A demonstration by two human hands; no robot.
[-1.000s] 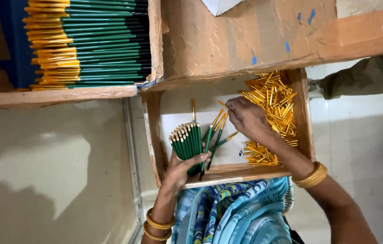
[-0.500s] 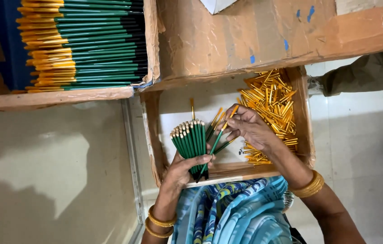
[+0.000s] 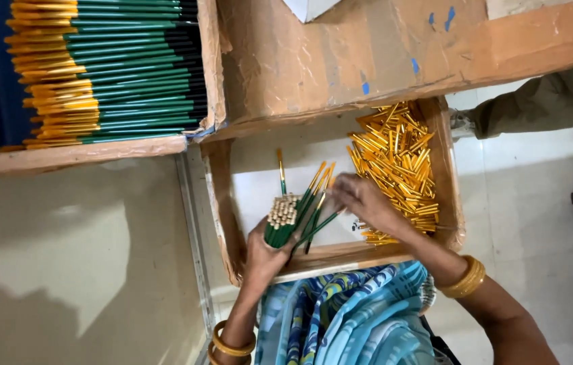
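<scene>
Left hand [image 3: 267, 251] fingers closed around the bundle of green pencils [image 3: 285, 223] at frame centre, over the small cardboard tray [image 3: 222, 196]. Right hand [image 3: 365, 200] fingers pinch loose pencils beside the gold caps [image 3: 398, 162]. Risk: the bundle looks loosely held and could fan out or spill, or the reach could scatter caps.

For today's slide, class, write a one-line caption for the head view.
Left hand grips a bundle of green sticks; right hand reaches beside gold caps.
</scene>
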